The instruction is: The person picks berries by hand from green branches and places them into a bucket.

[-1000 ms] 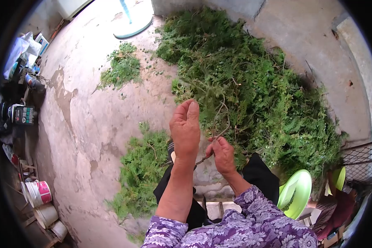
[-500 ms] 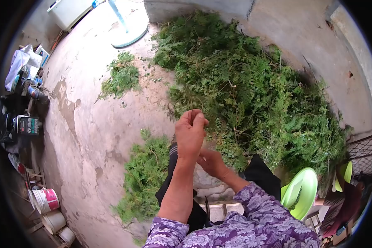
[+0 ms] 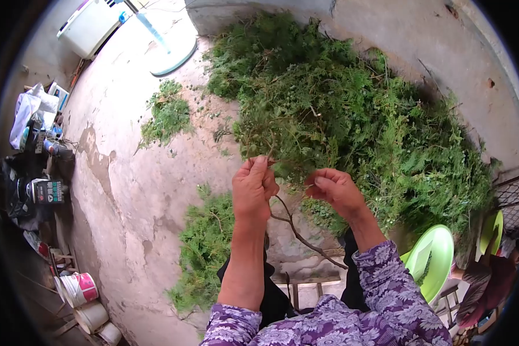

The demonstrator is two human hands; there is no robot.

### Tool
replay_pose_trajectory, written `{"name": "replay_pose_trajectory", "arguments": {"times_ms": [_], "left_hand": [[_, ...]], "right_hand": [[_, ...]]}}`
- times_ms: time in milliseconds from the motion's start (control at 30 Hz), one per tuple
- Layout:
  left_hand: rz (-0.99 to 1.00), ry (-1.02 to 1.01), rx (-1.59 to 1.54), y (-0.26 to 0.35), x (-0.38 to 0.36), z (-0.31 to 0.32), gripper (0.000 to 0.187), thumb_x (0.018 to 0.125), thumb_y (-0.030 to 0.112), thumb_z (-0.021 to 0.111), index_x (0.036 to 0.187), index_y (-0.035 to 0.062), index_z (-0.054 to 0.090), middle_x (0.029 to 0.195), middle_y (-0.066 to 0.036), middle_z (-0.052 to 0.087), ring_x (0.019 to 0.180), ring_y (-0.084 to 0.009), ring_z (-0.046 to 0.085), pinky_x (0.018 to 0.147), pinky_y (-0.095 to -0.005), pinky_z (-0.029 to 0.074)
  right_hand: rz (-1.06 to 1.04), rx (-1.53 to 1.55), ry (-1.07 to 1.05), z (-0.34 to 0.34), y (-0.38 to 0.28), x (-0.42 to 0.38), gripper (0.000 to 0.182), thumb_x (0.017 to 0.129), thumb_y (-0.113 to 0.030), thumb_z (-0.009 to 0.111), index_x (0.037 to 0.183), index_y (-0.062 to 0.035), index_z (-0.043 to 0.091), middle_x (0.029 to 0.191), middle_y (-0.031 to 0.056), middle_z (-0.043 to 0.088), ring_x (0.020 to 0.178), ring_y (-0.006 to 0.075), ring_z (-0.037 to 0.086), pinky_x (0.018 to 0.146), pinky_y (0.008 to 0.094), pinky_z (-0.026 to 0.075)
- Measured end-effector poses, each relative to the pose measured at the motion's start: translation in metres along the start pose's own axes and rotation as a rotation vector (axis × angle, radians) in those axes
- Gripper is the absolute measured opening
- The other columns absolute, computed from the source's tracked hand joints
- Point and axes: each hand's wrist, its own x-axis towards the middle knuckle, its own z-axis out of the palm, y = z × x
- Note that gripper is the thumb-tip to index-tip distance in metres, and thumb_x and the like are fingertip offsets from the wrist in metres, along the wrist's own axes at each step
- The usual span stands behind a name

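Note:
My left hand (image 3: pixel 254 187) is closed around a thin brown branch (image 3: pixel 297 232). Its bare, forked lower end slants down to the right between my knees, while the upper part runs toward the foliage beyond my fingers. To the right, my right hand (image 3: pixel 338 193) is pinched, its fingertips beside green leaves; what they hold is too small to make out. Just ahead lies a large heap of leafy evergreen branches (image 3: pixel 352 115). A smaller pile of green sprigs (image 3: pixel 205 248) rests on the floor left of my left forearm.
A light-green basin (image 3: pixel 438 254) stands at my right, near another person (image 3: pixel 490 282). Another small clump of sprigs (image 3: pixel 170 112) lies ahead left, before a round stand base (image 3: pixel 179 60). Buckets (image 3: pixel 78 288) and a box (image 3: pixel 47 191) line the left side. A wall (image 3: pixel 398 29) bounds the heap.
My hands have moved apart, the right one up and to the right. The bare branch end now shows below my left hand. The view has shifted slightly.

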Motion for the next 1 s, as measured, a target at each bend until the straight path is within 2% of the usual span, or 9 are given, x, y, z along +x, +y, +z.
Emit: {"name": "replay_pose_trajectory", "arguments": {"times_ms": [200, 267, 333, 400, 467, 633, 800, 933, 1000], "left_hand": [[-0.050, -0.053, 0.007, -0.007, 0.000, 0.010, 0.017, 0.087, 0.019, 0.052, 0.074, 0.0080, 0.051, 0.049, 0.004, 0.036, 0.035, -0.0060, 0.026, 0.038, -0.0230, 0.026], [-0.057, -0.077, 0.032, -0.010, 0.000, 0.015, 0.017, 0.086, 0.019, 0.054, 0.074, 0.0081, 0.051, 0.049, 0.004, 0.036, 0.036, -0.0058, 0.026, 0.039, -0.0227, 0.026], [-0.067, -0.102, 0.059, -0.014, 0.000, 0.020, 0.016, 0.085, 0.020, 0.056, 0.074, 0.0082, 0.052, 0.049, 0.004, 0.037, 0.036, -0.0057, 0.026, 0.039, -0.0224, 0.026], [-0.044, -0.136, 0.110, -0.019, -0.001, 0.023, 0.015, 0.082, 0.018, 0.060, 0.074, 0.0088, 0.052, 0.049, 0.004, 0.038, 0.037, -0.0056, 0.027, 0.039, -0.0220, 0.026], [-0.050, -0.119, 0.134, -0.021, -0.001, 0.027, 0.014, 0.082, 0.017, 0.060, 0.073, 0.0091, 0.051, 0.050, 0.004, 0.038, 0.037, -0.0057, 0.028, 0.039, -0.0220, 0.026], [-0.039, -0.116, 0.146, -0.028, 0.002, 0.031, 0.014, 0.081, 0.015, 0.061, 0.073, 0.0097, 0.051, 0.050, 0.003, 0.039, 0.038, -0.0059, 0.029, 0.040, -0.0220, 0.027], [0.009, -0.080, 0.192, -0.038, 0.003, 0.039, 0.014, 0.076, 0.011, 0.066, 0.075, 0.0065, 0.052, 0.055, 0.003, 0.045, 0.042, -0.0049, 0.034, 0.042, -0.0201, 0.030], [0.018, -0.096, 0.167, -0.046, 0.007, 0.042, 0.011, 0.080, 0.011, 0.062, 0.077, 0.0086, 0.051, 0.056, 0.001, 0.049, 0.041, -0.0061, 0.035, 0.041, -0.0205, 0.031], [-0.008, -0.058, 0.177, -0.046, 0.008, 0.043, 0.009, 0.080, 0.011, 0.061, 0.079, 0.0080, 0.052, 0.065, -0.004, 0.058, 0.041, -0.0062, 0.037, 0.043, -0.0200, 0.034]], "right_hand": [[-0.026, 0.366, 0.194, -0.043, -0.007, 0.019, 0.018, 0.088, -0.014, 0.048, 0.103, -0.0050, 0.053, 0.087, 0.0035, 0.059, 0.076, 0.0142, 0.060, 0.064, 0.0257, 0.051], [-0.040, 0.363, 0.167, -0.036, -0.014, 0.018, 0.017, 0.086, -0.017, 0.052, 0.097, -0.0053, 0.056, 0.086, 0.0014, 0.060, 0.074, 0.0106, 0.059, 0.064, 0.0242, 0.050], [-0.018, 0.368, 0.092, -0.032, -0.017, 0.015, 0.020, 0.086, -0.019, 0.054, 0.099, -0.0042, 0.056, 0.087, 0.0015, 0.060, 0.077, 0.0108, 0.059, 0.067, 0.0258, 0.051], [-0.001, 0.398, -0.126, -0.023, -0.023, 0.011, 0.023, 0.085, -0.018, 0.055, 0.103, -0.0036, 0.056, 0.089, 0.0021, 0.060, 0.079, 0.0111, 0.059, 0.070, 0.0280, 0.051], [0.018, 0.459, -0.151, -0.023, -0.023, 0.009, 0.026, 0.084, -0.018, 0.056, 0.105, -0.0021, 0.055, 0.091, 0.0033, 0.060, 0.080, 0.0112, 0.059, 0.073, 0.0282, 0.051], [-0.037, 0.384, -0.298, -0.025, -0.028, 0.004, 0.035, 0.079, -0.017, 0.062, 0.107, 0.0018, 0.054, 0.095, 0.0047, 0.061, 0.086, 0.0108, 0.058, 0.075, 0.0234, 0.047], [-0.087, 0.285, -0.297, -0.026, -0.028, -0.001, 0.036, 0.077, -0.012, 0.064, 0.109, 0.0019, 0.053, 0.097, 0.0050, 0.061, 0.087, 0.0099, 0.057, 0.078, 0.0227, 0.045], [-0.120, 0.214, -0.334, -0.029, -0.025, 0.002, 0.035, 0.077, -0.011, 0.064, 0.108, 0.0017, 0.054, 0.097, 0.0053, 0.060, 0.086, 0.0099, 0.057, 0.078, 0.0227, 0.045], [-0.114, 0.199, -0.314, -0.031, -0.024, 0.002, 0.035, 0.077, -0.011, 0.063, 0.108, 0.0016, 0.054, 0.098, 0.0053, 0.060, 0.086, 0.0097, 0.057, 0.078, 0.0230, 0.045]]}}
